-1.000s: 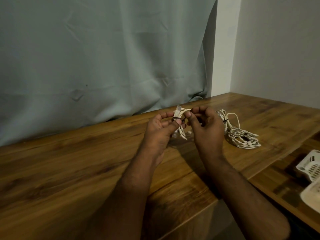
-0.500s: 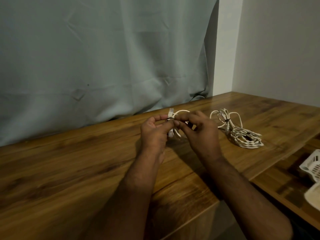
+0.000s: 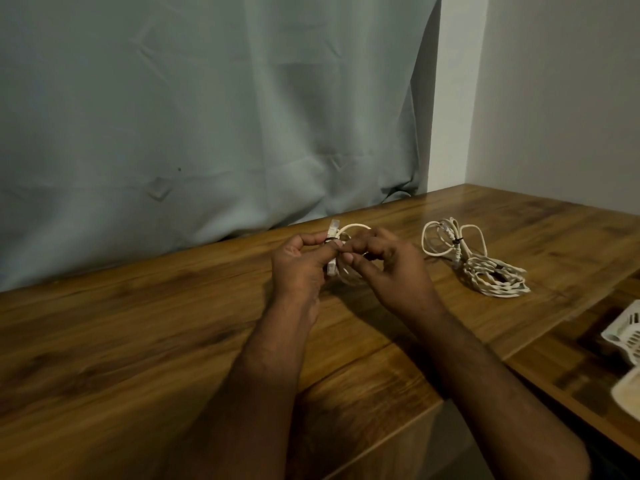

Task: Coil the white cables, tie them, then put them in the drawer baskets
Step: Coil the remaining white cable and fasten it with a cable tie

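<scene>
Small coiled cable [image 3: 349, 233]: held above the table [image 3: 138, 341] at mid-frame, between both hands; a plug end stands up over the left fingers and a loop arcs to the right. Left hand [image 3: 299, 268]: thumb and forefinger pinch the coil at a dark tie. Right hand [image 3: 388, 268]: fingers curled, pinching the coil from the right. Against the picture half a second back, the grip is unchanged; the right fingers sit slightly lower over the loop. Second cable [image 3: 485, 265]: lies on the table to the right, well apart from the hands, partly coiled with a dark tie, in the same spot as before. Basket [image 3: 623, 337]: white, at the right edge on a lower surface, only partly in view. Curtain [image 3: 207, 116]: hangs along the table's far edge. Open table surface lies left of the hands and between them and the near edge.
</scene>
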The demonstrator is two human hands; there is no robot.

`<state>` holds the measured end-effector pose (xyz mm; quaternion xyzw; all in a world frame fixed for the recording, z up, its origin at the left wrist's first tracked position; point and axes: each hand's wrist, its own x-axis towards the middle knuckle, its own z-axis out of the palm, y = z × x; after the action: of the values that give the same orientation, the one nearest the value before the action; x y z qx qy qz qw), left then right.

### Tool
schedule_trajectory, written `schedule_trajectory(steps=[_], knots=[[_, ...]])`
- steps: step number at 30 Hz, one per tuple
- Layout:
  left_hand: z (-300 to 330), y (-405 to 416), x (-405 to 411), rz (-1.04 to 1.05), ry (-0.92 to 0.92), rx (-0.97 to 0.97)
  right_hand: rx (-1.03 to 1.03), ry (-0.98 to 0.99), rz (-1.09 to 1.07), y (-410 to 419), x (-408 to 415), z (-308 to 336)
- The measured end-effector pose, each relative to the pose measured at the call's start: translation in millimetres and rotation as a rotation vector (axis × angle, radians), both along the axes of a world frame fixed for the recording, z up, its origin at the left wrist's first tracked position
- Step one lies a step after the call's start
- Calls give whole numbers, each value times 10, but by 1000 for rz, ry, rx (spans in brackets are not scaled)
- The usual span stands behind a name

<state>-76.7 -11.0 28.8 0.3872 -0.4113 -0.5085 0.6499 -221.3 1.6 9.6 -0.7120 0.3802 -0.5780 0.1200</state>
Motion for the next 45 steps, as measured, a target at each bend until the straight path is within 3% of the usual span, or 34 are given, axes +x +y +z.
schedule_trajectory(steps=[8,22,45], knots=[[-5,-2,-27,-181,-24,-37,16,-226,-89,-19,-54,-14],[-22,-10,-79,-153,-31,-92,-25,-156,-236,14,-30,-4],[-28,36,-65,-134,-93,-124,-17,-103,-219,27,-53,5]])
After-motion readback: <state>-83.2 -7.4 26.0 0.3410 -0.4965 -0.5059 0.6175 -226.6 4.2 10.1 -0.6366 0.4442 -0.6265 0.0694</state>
